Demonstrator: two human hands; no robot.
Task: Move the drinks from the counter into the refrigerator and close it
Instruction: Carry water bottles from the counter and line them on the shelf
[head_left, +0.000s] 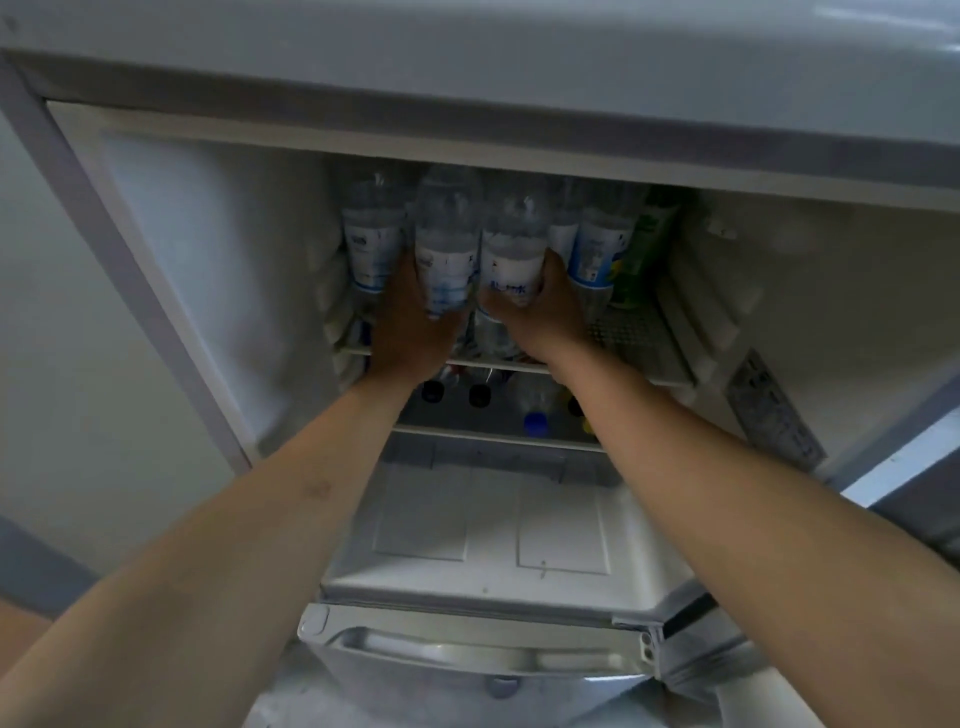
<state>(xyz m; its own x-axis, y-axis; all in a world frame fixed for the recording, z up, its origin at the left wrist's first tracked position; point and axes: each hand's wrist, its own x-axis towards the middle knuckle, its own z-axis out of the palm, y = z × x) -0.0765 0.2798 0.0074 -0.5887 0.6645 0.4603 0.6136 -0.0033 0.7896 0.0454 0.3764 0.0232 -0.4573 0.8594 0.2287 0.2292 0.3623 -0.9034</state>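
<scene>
You were mid-placement here; your left hand (402, 325) wrapped one water bottle (448, 244) and your right hand (540, 312) wrapped the other bottle (514, 260), fingers curled round the labels, both over the upper shelf (639, 332) of the open refrigerator (218, 270); more bottles stood at 9 and 3 o'clock of your pair, a green carton (641, 249) furthest right; next I'd guess you needed to set them down upright, let go, then shut the door.
</scene>
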